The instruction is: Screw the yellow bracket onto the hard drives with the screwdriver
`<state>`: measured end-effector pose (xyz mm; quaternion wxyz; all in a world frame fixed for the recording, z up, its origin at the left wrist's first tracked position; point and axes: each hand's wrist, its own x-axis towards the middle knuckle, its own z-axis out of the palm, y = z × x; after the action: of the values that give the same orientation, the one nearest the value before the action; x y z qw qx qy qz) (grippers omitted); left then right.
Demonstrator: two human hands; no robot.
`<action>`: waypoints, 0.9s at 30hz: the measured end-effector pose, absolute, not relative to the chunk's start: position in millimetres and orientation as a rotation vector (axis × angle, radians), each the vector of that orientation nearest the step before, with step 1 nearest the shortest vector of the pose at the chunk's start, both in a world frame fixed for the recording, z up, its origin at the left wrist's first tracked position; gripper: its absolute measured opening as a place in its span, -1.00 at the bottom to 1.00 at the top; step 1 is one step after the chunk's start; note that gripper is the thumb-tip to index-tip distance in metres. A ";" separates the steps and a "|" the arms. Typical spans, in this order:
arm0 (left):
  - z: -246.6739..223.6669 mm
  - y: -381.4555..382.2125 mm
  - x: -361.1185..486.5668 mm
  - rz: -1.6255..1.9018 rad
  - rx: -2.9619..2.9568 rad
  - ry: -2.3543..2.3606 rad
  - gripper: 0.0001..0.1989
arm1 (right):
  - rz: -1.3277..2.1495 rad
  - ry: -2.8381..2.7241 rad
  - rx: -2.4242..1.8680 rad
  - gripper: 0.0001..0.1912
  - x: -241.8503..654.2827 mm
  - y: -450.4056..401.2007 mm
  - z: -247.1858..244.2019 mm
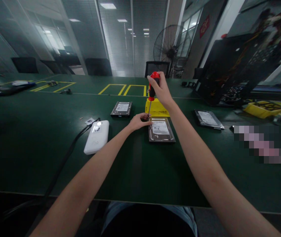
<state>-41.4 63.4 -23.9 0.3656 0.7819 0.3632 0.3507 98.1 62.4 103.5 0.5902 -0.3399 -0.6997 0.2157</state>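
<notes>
So the right hand (162, 87) has a proper grip on a red-and-black screwdriver (152, 92), wrapped round the handle with the shaft pointing pretty much straight down. The left hand (138, 122) is right below it, thumb at the edge of a hard disk drive (161, 130) and the other fingertips bunched round the screwdriver's tip. Can't tell if those fingers are pinching the shaft, a screw or just steadying things. The drive lies flat, label up, just right of the left hand and below the right one.

There's a yellow tray (157, 112) just past the drive, partly behind the right hand. A second hard disk drive (122, 108) sits beyond the left hand and off to its left, and a white power bank (97, 136) with a black cable (66, 158) is nearer, left of the left forearm. Over to the right of the right hand: a third drive (208, 119), then an open PC case (229, 65) farther out. All of it's on a green table (140, 174).
</notes>
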 end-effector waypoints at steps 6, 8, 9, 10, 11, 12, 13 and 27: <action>-21.5 61.6 -41.3 0.886 2.001 0.942 -0.39 | 0.548 -1.669 -0.745 -0.53 97.1 57.4 106.0; -20.7 60.7 -41.3 0.887 1.998 0.935 -0.40 | 0.546 -1.670 -0.765 -0.51 96.3 57.0 104.7; -20.3 60.3 -41.2 0.889 1.996 0.932 -0.40 | 0.545 -1.668 -0.779 -0.50 96.1 57.4 103.8; -20.0 60.0 -41.2 0.890 1.993 0.929 -0.40 | 0.545 -1.660 -0.790 -0.49 96.1 58.2 102.9; -19.7 59.6 -41.2 0.888 1.991 0.929 -0.40 | 0.551 -1.650 -0.796 -0.49 96.3 59.2 102.0; -19.4 59.3 -41.3 0.885 1.989 0.932 -0.40 | 0.563 -1.643 -0.796 -0.49 96.7 60.2 101.4; -19.1 59.1 -41.5 0.882 1.989 0.937 -0.40 | 0.580 -1.636 -0.793 -0.48 97.5 61.1 101.1; -20.4 60.5 -43.2 0.873 2.002 0.927 -0.40 | 0.573 -1.601 -0.753 -0.51 99.5 63.5 105.0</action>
<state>-43.2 60.5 -20.4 0.3749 0.7823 0.3622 0.3409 99.5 63.5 105.0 0.5978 -0.3247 -0.6901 0.2468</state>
